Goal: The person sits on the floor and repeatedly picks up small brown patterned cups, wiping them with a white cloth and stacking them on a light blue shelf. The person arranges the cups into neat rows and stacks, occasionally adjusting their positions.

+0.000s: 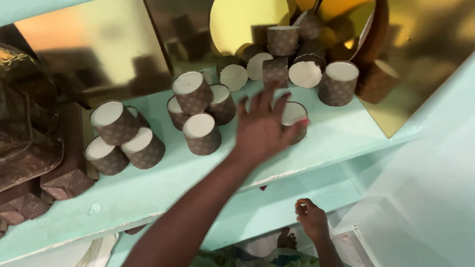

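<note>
Because the left hand (261, 127) lies spread over one brown paper cup (295, 119) on the pale green shelf (153, 183), with the fingers stretched out and the thumb side against the cup's wall, the grasp seems only half made: the hand touches the cup but is not yet clenched around it. This cup lies on its side, its white bottom facing outward. To take it well, I would judge that the fingers should close gently around the wall, since such thin paper probably dents easily, and lift it straight toward the person so the neighbours are not pushed.

Just left of this cup lie more cups of the same kind (201, 133), and further left a group of three (120, 139). Behind it a pile of cups (300, 53) leans on round golden boards (246, 8), and to the right stands a large golden sheet (449, 35). Far left of the cup are folded brown paper moulds (4, 150).

The right hand (311, 218) is below the shelf, loosely curled, holding nothing that I can see. The shelf paint looks worn at the front edge.
</note>
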